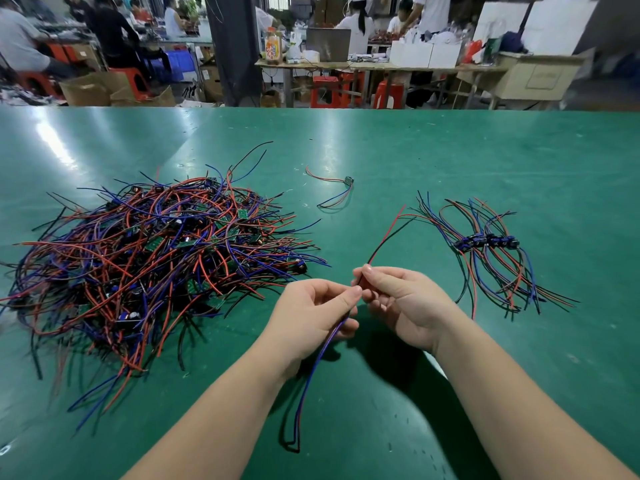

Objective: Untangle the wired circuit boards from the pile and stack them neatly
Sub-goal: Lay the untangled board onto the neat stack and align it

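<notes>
Boards sit tangled in the pile (156, 258) at your 9 o'clock on the table (450, 150). Your left hand (311, 313) pinches blue-and-red wires (311, 375) hanging toward 6. A lone board (348, 181) lies at 12. Your right hand (405, 306) pinches red-and-black wires (388, 237) pointing to 1; their board is hidden between your fingers. The stack (485, 242) rests at 3.

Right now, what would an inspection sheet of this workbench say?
Surface: shiny green table mat.
Job's things: big tangled pile of red, blue and black wired boards at left; small neat stack at right.
Clutter: one lone wired board lying apart, farther back.
Grips: left hand pinches blue-red wires; right hand pinches red-black wires; board between them hidden.
Cables: nothing seen beyond the boards' own wires.
Surroundings: seated workers, red plastic stools, cardboard boxes.
</notes>
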Motion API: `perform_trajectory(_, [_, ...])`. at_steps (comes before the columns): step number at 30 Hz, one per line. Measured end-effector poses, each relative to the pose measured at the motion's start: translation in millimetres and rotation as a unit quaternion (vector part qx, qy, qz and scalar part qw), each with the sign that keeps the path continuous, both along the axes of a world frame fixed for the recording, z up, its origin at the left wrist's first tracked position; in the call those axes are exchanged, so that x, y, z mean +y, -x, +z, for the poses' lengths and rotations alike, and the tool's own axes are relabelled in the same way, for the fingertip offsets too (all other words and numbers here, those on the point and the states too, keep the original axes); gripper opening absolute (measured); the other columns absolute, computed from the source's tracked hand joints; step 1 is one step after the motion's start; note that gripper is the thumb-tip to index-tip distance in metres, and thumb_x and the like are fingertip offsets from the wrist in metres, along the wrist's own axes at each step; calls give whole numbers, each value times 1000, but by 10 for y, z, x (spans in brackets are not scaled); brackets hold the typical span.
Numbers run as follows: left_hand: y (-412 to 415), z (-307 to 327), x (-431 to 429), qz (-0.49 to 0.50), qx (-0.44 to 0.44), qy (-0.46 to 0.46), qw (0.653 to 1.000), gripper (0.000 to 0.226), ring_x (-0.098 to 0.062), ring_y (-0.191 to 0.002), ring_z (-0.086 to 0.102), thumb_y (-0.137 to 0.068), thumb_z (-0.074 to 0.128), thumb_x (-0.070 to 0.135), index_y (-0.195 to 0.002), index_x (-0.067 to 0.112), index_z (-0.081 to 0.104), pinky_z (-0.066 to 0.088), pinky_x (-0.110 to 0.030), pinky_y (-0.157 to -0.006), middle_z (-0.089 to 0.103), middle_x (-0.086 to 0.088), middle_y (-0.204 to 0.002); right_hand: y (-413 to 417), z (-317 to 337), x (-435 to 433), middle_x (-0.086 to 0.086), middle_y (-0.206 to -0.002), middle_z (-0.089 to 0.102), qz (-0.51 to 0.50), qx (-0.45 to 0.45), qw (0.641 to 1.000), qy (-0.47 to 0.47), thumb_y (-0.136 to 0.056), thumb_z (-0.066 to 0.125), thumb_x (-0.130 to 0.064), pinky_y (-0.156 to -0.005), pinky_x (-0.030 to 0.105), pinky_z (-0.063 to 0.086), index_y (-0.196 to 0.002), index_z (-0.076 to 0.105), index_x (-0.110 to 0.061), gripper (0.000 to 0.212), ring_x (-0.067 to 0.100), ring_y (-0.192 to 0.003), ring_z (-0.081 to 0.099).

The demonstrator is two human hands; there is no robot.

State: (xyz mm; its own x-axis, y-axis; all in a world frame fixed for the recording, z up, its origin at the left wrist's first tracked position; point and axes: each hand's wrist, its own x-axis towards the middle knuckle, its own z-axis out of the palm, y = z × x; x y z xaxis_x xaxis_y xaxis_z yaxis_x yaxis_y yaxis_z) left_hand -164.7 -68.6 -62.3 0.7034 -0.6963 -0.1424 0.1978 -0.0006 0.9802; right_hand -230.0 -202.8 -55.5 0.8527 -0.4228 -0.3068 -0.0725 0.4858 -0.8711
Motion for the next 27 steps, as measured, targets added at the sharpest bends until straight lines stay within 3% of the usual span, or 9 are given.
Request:
perform_trajectory(2, [6,-16,-6,0,-29,-16,999,10,-12,-49,60,-84,70,16,-79,7,68,56,-25,-54,65,-4,-62,8,37,-46,6,-65,68,-25,-7,1000,-13,-78,65,-9,-42,12,43,-81,66,-1,9,5,-47,58])
perform_trajectory(6, [16,-81,-17,-16,-96,-60,993,8,-15,-51,63,-82,73,18,-77,14,70,58,-40,-64,66,-6,-65,29,127,-164,7,-64,70,-90,-30,993,-72,-86,60,-3,-42,10,46,-80,62,-2,7,7,-54,67])
perform_trajectory(11, [53,-112,-26,-45,-110,-72,990,7,-15,-51,65,-82,73,18,-78,15,69,57,-33,-52,65,0,-59,113,217,-351,6,-57,68,-196,-70,972,-112,-87,59,2,-44,10,48,-82,54,-3,9,12,-58,70])
perform_trajectory(18, [66,-91,-20,-59,-125,-78,987,6,-18,-56,67,-81,74,18,-80,16,69,58,-34,-54,65,0,-59,123,182,-405,6,-53,64,-188,-48,977,-93,-93,54,-3,-43,13,49,-78,51,-3,16,11,-55,69])
perform_trajectory(27, [105,-61,-7,-89,-122,-89,985,8,-14,-55,67,-81,75,20,-80,16,69,57,-32,-61,65,4,-58,130,165,-461,1,-45,60,-227,7,973,-51,-88,65,-15,-36,10,43,-75,59,-7,17,3,-41,59])
